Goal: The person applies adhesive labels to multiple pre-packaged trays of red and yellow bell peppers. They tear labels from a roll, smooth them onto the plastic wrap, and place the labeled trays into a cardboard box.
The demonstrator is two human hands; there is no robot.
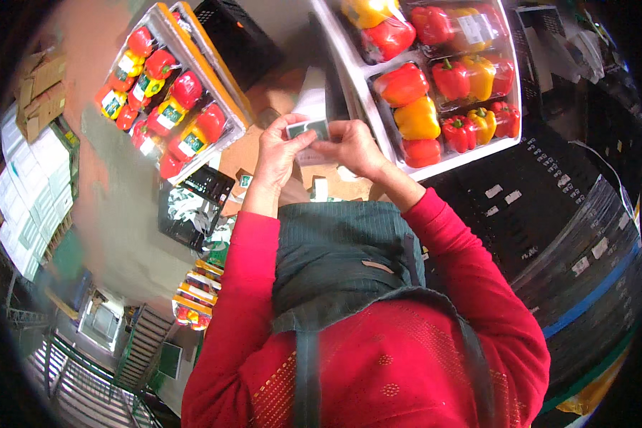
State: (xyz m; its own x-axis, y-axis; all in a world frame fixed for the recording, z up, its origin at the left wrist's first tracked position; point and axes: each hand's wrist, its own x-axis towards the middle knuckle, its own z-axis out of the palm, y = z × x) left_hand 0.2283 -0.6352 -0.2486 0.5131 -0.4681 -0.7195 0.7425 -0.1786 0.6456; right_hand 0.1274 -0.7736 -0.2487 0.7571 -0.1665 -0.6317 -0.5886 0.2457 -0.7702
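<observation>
In front of my body, my left hand (pixel 279 146) pinches a small green-and-white label (pixel 307 131) between thumb and fingers. My right hand (pixel 352 146) grips the same label from the other side, fingers bent. A long white paper strip (pixel 312 91) lies behind or hangs from the label; I cannot tell which. To the right of my hands is a white crate (pixel 506 132) of red and yellow bell peppers (pixel 416 116) in clear packs. To the left, an orange-edged tray (pixel 228 85) holds packed peppers (pixel 171 114), several with green labels.
Black crates (pixel 225 36) stand behind. A black crate (pixel 182 217) of paper scraps sits left of my body, near more pepper trays (pixel 196 294). Stacked white boxes (pixel 32 192) and cardboard (pixel 43 93) are far left, railings (pixel 78 378) lower left. Black wrapped stacks (pixel 549 235) fill the right.
</observation>
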